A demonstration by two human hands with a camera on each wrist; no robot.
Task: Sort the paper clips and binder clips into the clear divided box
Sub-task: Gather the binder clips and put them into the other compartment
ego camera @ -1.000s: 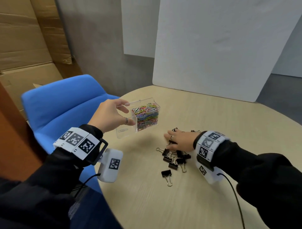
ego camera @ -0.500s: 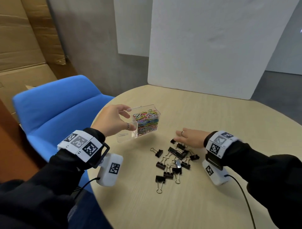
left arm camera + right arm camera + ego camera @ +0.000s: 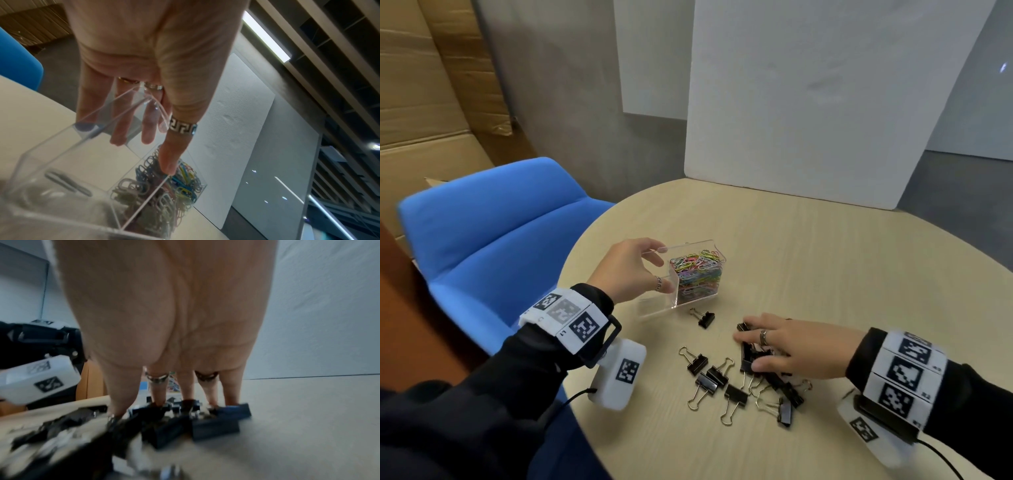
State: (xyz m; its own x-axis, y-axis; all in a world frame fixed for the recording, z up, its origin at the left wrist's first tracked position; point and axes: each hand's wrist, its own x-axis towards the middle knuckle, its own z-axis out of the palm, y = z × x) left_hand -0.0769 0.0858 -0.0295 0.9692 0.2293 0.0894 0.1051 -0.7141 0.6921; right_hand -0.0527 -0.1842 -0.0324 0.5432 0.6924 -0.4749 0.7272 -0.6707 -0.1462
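1. Set on a round pale-wood table, backed by white boards and a grey wall, with a blue chair at the left.
2. Placed the clear divided box near the table's left edge, long axis running from near-left to far-right.
3. Filled the far-right compartment with coloured paper clips. Left the near-left compartment almost bare, apart from one blurred slim item that could not be identified.
4. Clamped the left hand on the box: thumb laid along the divider's top edge, other fingers reaching down behind the far wall.
5. Spread the right hand flat, fingers straight, pressing on the far-right part of the black binder clips. Gripped nothing as far as could be seen.
6. Scattered the rest of the pile to the near-right of the box, with a lone binder clip just beside its near wall.
7. Judged the right hand much the nearer to the clips. Judged the coming carry as leftward and slightly far, into the near-left compartment, short of the divider.
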